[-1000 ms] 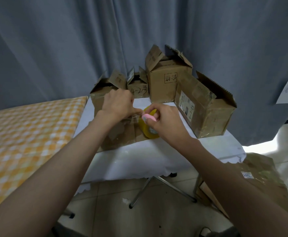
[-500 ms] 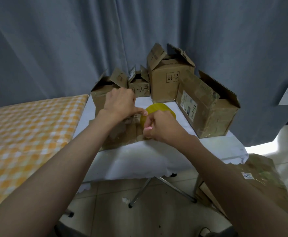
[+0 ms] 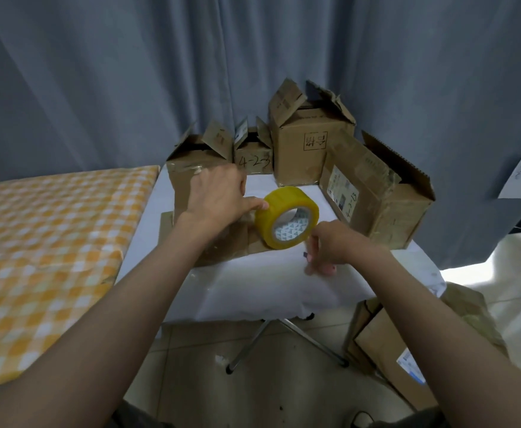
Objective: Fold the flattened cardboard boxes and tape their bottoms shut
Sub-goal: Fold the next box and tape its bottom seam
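- The white-covered table (image 3: 253, 291) carries everything; a yellow checked surface (image 3: 52, 242) lies at nine o'clock of it, a grey curtain (image 3: 129, 72) hangs behind
- Four erected boxes stand along the far edge: a large labelled box (image 3: 373, 199) at two o'clock, a tall box (image 3: 308, 149) at twelve, a small box marked 4-2-3 (image 3: 254, 159) beside it, and a left box (image 3: 188, 168) at eleven, all with top flaps open
- More flattened cardboard (image 3: 383, 344) leans on the floor at four o'clock
- The box in work (image 3: 222, 242) lies near the table's centre, glossy with tape
- The left hand (image 3: 219, 196) presses on it, fingers curled, thumb tip touching the tape roll (image 3: 287, 220)
- The yellow roll stands on edge at three o'clock of that hand
- The right hand (image 3: 330, 245), at five o'clock of the roll, pinches a small pink cutter (image 3: 328, 268); whether its fingertips also touch the roll I cannot tell
- Judged step: severing the strip on the bottom seam; next calls for a taut strip, then smoothing the end down
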Demonstrator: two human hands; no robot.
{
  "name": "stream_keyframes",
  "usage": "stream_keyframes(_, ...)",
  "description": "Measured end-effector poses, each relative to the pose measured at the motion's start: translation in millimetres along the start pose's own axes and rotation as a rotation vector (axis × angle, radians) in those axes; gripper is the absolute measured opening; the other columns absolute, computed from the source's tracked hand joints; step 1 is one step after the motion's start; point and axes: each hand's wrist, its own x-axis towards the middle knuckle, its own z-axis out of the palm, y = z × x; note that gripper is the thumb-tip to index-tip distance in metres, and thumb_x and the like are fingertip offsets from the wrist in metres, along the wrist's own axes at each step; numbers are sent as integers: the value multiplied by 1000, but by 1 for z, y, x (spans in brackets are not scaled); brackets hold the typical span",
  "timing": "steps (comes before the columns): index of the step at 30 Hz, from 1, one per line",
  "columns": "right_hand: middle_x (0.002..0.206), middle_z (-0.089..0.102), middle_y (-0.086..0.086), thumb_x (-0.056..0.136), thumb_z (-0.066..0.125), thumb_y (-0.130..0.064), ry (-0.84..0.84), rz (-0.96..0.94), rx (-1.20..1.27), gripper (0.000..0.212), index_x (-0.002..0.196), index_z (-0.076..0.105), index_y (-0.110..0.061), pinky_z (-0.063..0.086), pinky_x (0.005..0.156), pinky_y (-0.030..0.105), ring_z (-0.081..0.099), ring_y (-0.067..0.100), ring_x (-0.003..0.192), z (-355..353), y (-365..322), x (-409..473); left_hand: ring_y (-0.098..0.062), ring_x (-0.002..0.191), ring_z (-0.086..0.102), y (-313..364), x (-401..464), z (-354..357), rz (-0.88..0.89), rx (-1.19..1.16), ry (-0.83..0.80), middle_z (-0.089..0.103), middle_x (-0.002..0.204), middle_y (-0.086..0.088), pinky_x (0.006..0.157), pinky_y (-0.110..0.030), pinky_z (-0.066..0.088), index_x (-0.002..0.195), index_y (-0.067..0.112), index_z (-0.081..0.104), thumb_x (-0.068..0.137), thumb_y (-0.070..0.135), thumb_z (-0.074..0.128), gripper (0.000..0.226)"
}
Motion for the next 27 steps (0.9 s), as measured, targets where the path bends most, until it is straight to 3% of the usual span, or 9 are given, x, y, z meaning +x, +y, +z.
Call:
stream_keyframes(2, 94, 62, 4, 81, 77, -44, 145, 63, 25, 35, 91, 60, -15, 52, 75, 36, 61, 25, 89, -12, -3, -2, -22, 80, 58, 1, -2, 1, -13, -3, 18, 62, 83, 1, 64, -33, 40, 77, 23, 57, 67, 78, 68, 57)
stream_keyframes(4, 93, 63, 6, 90, 66, -37, 373, 79, 187, 25, 88, 60, -13, 51, 75, 39, 62, 28, 89, -27, -9, -2, -21, 80, 56, 2, -5, 3, -35, -11, 27, 61, 84, 1, 63, -33, 40, 79, 24, 57, 67, 78, 68, 56)
stream_keyframes(6, 88, 65, 5, 92, 61, -27, 582, -43, 380, 14, 83, 62, -17, 53, 72, 38, 62, 25, 84, -38, -19, 2, -20, 81, 56, 2, -6, 3, -55, -30, 29, 60, 85, 1, 64, -33, 42, 80, 24, 57, 68, 76, 69, 55)
stream_keyframes(8, 94, 65, 1, 93, 61, -25, 628, -222, 435, 8, 86, 64, -25, 50, 74, 33, 60, 18, 86, -45, -32, 13, -21, 82, 57, 2, -6, 5, -68, -49, 38, 61, 86, 1, 66, -34, 45, 80, 24, 57, 69, 75, 70, 54)
stream_keyframes(14, 121, 66, -2, 102, 50, -35, 175, -333, 286, 21, 106, 71, -33, 47, 99, 42, 58, 20, 115, -59, -55, 53, -16, 80, 55, 2, -10, 5, -45, -72, 57, 57, 83, 4, 66, -33, 48, 82, 25, 58, 76, 69, 67, 46)
stream_keyframes(18, 124, 58, -4, 102, 51, -33, -95, -324, 225, 22, 114, 70, -32, 41, 90, 31, 52, 16, 114, -75, -53, 56, -12, 74, 56, -8, -11, 5, -18, -155, 39, 58, 79, 5, 65, -27, 47, 83, 24, 62, 95, 53, 54, 33)
stream_keyframes(21, 126, 56, -5, 104, 49, -28, -192, -344, 196, 26, 110, 72, -38, 45, 91, 33, 51, 17, 115, -84, -56, 59, -12, 76, 55, -14, -14, 6, 0, -171, 46, 62, 87, 4, 61, -25, 34, 87, 26, 64, 101, 45, 47, 29)
stream_keyframes(24, 121, 59, -3, 103, 49, -25, -228, -348, 167, 29, 102, 75, -38, 49, 96, 37, 53, 19, 112, -87, -60, 61, -14, 82, 56, -16, -17, 6, -1, -181, 56, 64, 94, 4, 67, -28, 38, 98, 25, 69, 100, 44, 49, 27)
stream_keyframes(27, 114, 62, -4, 102, 52, -28, -236, -358, 169, 25, 103, 75, -36, 53, 93, 35, 56, 17, 106, -89, -61, 61, -13, 83, 56, -17, -18, 6, 7, -195, 46, 63, 96, 6, 67, -28, 39, 95, 27, 68, 97, 48, 53, 26)
